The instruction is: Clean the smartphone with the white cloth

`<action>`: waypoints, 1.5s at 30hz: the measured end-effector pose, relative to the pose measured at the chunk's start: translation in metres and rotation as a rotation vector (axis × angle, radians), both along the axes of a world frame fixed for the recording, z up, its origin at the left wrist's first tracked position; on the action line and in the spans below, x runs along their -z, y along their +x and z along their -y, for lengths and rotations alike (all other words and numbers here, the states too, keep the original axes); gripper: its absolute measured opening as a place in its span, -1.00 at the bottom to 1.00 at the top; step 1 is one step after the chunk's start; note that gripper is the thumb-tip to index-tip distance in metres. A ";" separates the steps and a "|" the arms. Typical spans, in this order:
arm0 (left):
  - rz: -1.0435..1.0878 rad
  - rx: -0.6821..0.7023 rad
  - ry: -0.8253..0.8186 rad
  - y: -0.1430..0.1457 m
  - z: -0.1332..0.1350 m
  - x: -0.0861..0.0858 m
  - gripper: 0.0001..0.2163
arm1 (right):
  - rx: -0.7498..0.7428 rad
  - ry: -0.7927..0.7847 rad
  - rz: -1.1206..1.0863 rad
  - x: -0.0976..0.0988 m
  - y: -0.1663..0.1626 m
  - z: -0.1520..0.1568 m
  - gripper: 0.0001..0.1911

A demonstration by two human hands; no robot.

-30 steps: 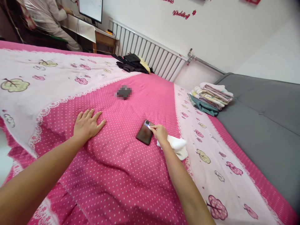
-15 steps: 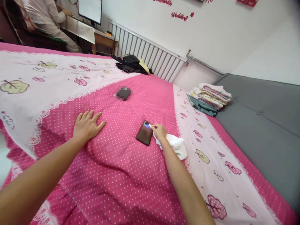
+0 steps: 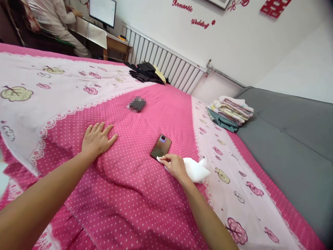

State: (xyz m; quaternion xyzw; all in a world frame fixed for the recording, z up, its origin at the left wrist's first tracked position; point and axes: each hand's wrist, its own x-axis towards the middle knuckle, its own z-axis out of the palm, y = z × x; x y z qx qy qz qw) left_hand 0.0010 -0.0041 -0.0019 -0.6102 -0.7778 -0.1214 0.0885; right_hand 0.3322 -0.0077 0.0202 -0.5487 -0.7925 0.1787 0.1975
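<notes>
Head view: phone (image 3: 161, 146) lies back up on the pink dotted bedspread (image 3: 135, 194), camera end away from the wearer, whole outline inside the dotted centre panel. Right hand (image 3: 173, 165) at its near end: thumb and fingers closed in a pinch on a white cloth (image 3: 196, 170), small tip of it poking out right at the phone's near edge. Rest of the cloth bunches out on the far side of that hand, its right end reaching the right lace trim (image 3: 197, 139); the hand hides the middle. Left hand (image 3: 97, 140) palm down, fingers spread, gripping nothing, well apart from the phone with a broad strip of dotted fabric between; left lace trim (image 3: 39, 149) further out. Room beyond the phone runs to a small dark object (image 3: 137, 103), pixelated, can't identify. Folds ripple the fabric on the wearer's side. Outer limits: dark clothes (image 3: 147, 71) near the metal railing (image 3: 166, 49) at the far side, folded stack (image 3: 230, 111) against the grey headboard (image 3: 291, 146) at right. Another person (image 3: 49, 21) sits off the bed, upper left, facing a monitor (image 3: 102, 12).
</notes>
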 end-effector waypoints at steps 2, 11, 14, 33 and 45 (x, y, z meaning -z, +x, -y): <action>0.002 0.000 0.000 0.000 0.000 0.000 -0.31 | 0.048 0.030 0.044 0.002 -0.001 -0.010 -0.84; 0.001 -0.005 -0.003 0.000 0.000 0.000 -0.32 | 0.370 0.018 0.180 0.003 -0.002 -0.091 -0.77; 0.005 0.001 0.011 0.000 0.000 0.001 -0.32 | 0.394 0.004 0.177 0.004 0.000 -0.104 -0.75; -0.023 -0.012 -0.014 0.000 0.000 0.002 -0.31 | -0.073 -0.021 0.034 0.001 -0.003 -0.017 -0.87; -0.034 -0.019 -0.017 0.000 0.000 0.001 -0.32 | 0.221 0.060 0.150 0.003 -0.031 -0.084 -0.77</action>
